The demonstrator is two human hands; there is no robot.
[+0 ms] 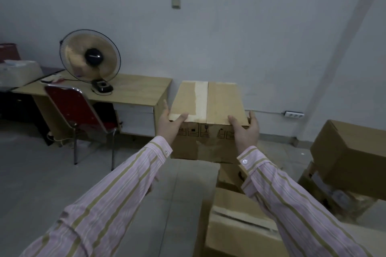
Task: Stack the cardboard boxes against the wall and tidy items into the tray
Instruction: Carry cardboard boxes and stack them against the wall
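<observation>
You are gripping the taped brown cardboard box (208, 106) at its near top corners, your left hand (170, 125) and right hand (245, 129) each clasping one side. The box is sitting straight ahead between them, with the grey wall (229, 37) lying beyond it.

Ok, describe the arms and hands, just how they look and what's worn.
The left sleeve and right sleeve belong to one long-sleeved shirt. It is pale pink with fine white lines and broader olive-tan stripes running lengthwise. Each cuff closes with a small white button. The left hand and right hand are bare, with no gloves, watch or rings visible.
</observation>
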